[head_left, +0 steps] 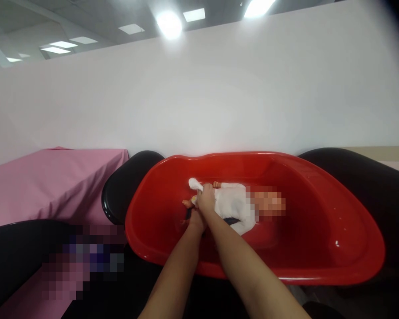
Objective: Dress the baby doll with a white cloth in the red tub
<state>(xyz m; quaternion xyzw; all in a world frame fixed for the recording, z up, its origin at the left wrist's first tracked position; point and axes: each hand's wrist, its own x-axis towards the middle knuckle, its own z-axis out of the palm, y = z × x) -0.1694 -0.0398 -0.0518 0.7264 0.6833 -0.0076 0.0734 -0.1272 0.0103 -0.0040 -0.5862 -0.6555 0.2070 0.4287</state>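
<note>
A baby doll (231, 201) in a white long-sleeved top lies on its back in a red baby bathtub (322, 212), its blurred head to the right. My right hand (206, 200) is closed at the doll's hips and legs, on white cloth (194, 183) that sticks out beyond the fingers. Just below it, my left hand (196, 217) is beside the doll's legs, its fingers mostly hidden by the right hand and the doll. One bare doll foot (186, 204) shows left of my hands. The doll's small hand (216, 184) rests near the far side.
Black rounded chair backs or seats (133, 186) stand left of the tub, with another black rounded shape (346, 186) at the right. A pink-covered surface (63, 177) is at far left. Behind the tub rises a white wall (219, 97). A patch at lower left is blurred.
</note>
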